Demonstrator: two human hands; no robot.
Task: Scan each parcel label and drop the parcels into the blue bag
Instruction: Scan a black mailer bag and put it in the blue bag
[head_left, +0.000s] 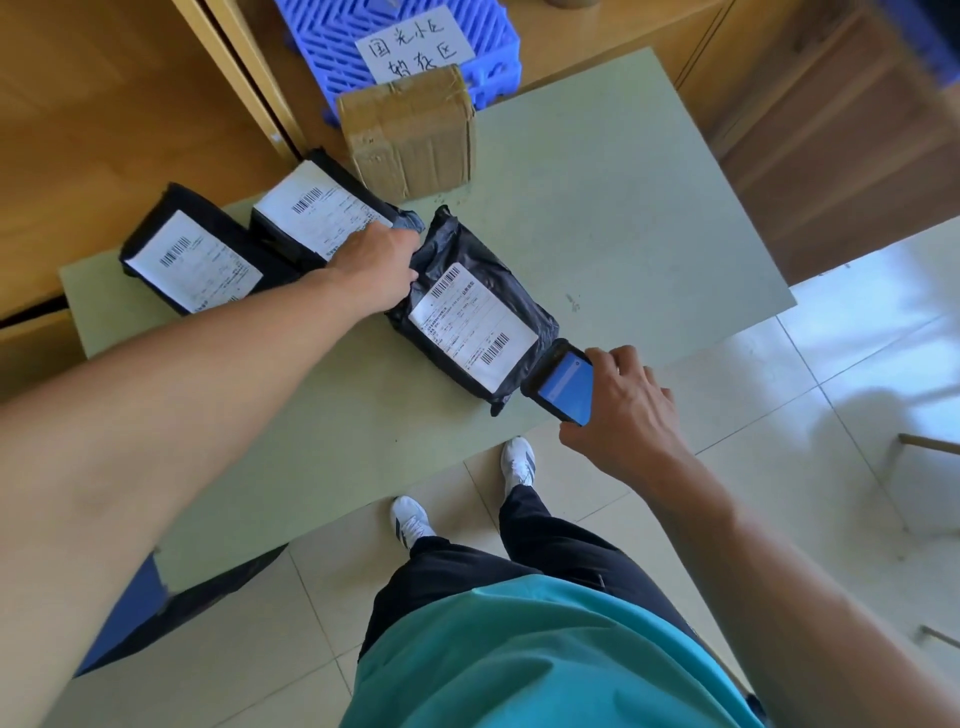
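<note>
Three black plastic parcels with white barcode labels lie on the green table (597, 223). My left hand (376, 265) grips the left edge of the nearest black parcel (467, 312), label up. My right hand (623, 410) holds a handheld scanner (563, 387) with a lit blue screen, its top end touching that parcel's lower right corner. A second black parcel (322, 213) and a third black parcel (192, 254) lie further left. A brown cardboard box (410, 135) stands behind them. A blue bag (130, 608) shows partly under the table's left front edge.
A blue plastic crate (405, 36) with a handwritten paper sign sits behind the cardboard box on a wooden unit. Wooden cabinets run along the left and back. My legs and white shoes stand on pale floor tiles at the table's front edge. A chair frame is at the far right.
</note>
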